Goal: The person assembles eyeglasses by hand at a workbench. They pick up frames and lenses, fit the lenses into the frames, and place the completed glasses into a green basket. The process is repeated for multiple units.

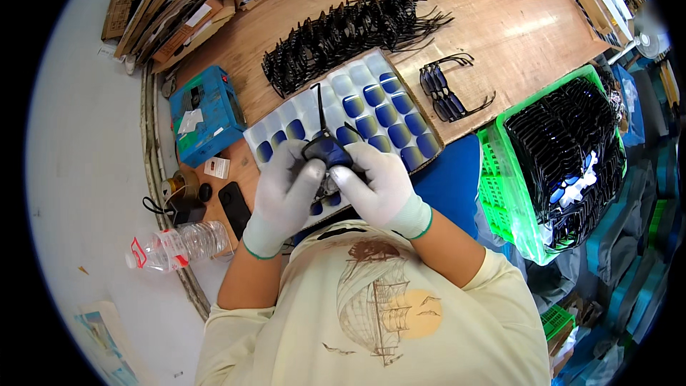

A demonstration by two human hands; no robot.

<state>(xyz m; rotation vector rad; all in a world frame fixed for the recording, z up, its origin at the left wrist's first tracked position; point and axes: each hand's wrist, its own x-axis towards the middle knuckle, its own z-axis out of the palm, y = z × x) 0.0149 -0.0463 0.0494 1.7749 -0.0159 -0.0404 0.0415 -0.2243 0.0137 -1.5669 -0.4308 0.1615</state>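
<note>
A pair of black-framed glasses [328, 150] with a dark blue lens is gripped between my two gloved hands, its long temple pointing up and away from me. My left hand [284, 184] closes on the frame's left part, thumb pressed in. On the other side, my right hand [382, 184] pinches the frame, its thumb close to the left one. Fingers hide part of the frame. Just beyond and beneath the hands lies a tray [341, 86] with rows of blue-and-yellow tinted lenses [386, 114] in its pockets.
A long row of black glasses frames [350, 28] lies behind the tray; a few more glasses [446, 93] sit right of it. A green basket [500, 186] full of frames stands at right. On the left are a blue box [207, 114], a phone [234, 204] and a plastic bottle [182, 245].
</note>
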